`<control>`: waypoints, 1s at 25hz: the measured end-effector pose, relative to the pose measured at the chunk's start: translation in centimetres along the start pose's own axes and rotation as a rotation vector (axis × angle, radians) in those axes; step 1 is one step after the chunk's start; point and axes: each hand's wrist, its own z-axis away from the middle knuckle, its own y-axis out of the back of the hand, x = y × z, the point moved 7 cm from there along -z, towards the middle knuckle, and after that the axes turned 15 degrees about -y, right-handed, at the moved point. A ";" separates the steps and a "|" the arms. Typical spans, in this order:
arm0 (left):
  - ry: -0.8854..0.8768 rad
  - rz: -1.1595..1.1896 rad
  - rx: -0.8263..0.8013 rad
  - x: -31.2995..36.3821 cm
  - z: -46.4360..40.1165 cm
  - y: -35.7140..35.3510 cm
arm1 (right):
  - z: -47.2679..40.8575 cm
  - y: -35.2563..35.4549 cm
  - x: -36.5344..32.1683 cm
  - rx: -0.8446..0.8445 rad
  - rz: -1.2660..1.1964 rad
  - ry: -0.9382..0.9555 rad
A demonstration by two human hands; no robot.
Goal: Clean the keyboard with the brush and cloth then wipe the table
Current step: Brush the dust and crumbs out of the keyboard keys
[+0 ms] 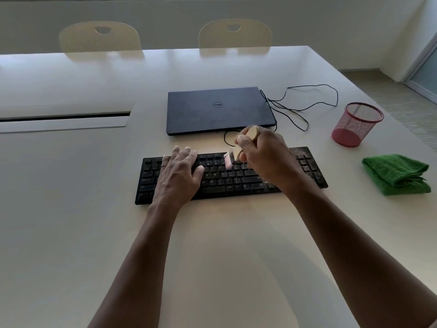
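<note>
A black keyboard [227, 183] lies across the middle of the pale table [71, 221], with dusty specks on its right end. My left hand [178, 175] rests flat on the keyboard's left half, fingers straight. My right hand [264, 155] grips a wooden-handled brush [233, 157], its pale bristles touching the keys near the upper middle rows. A folded green cloth [397, 174] lies on the table to the right of the keyboard, apart from both hands.
A shut dark laptop [217, 110] sits just behind the keyboard, with a black cable [305, 107] looping to its right. A red mesh cup [357, 124] stands at the right. A cable slot [66, 117] is at the left. Two chairs [234, 35] stand beyond the far edge.
</note>
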 end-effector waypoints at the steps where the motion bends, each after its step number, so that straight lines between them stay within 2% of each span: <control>1: -0.011 0.001 -0.017 0.0 0.1 -0.1 | 0.2 -0.4 0.2 -0.017 0.007 -0.005; 4: -0.042 0.001 -0.055 -0.2 0.4 -0.2 | 0.7 -0.2 0.6 0.117 0.179 -0.017; 6: -0.054 -0.007 -0.061 -0.4 0.6 -0.2 | 0.8 0.4 0.6 0.192 0.205 -0.016; 10: -0.078 -0.045 -0.096 -0.2 1.4 -0.3 | 1.2 -0.5 0.8 0.050 0.035 -0.004; 14: -0.090 -0.084 -0.125 0.2 2.3 -0.4 | 1.5 0.2 1.3 0.180 0.117 -0.032; 17: -0.098 -0.104 -0.139 0.9 2.9 -0.6 | 1.8 -0.6 1.7 0.013 -0.019 -0.091; 18: -0.108 -0.107 -0.141 1.3 3.2 -0.8 | 2.1 -0.6 1.8 0.007 -0.014 -0.096; 22: -0.141 -0.097 -0.124 2.3 4.1 -1.2 | 2.6 1.1 2.1 0.184 0.145 -0.078; 25: -0.206 -0.098 -0.141 3.0 4.7 -1.4 | 2.6 1.1 2.7 0.066 0.001 -0.134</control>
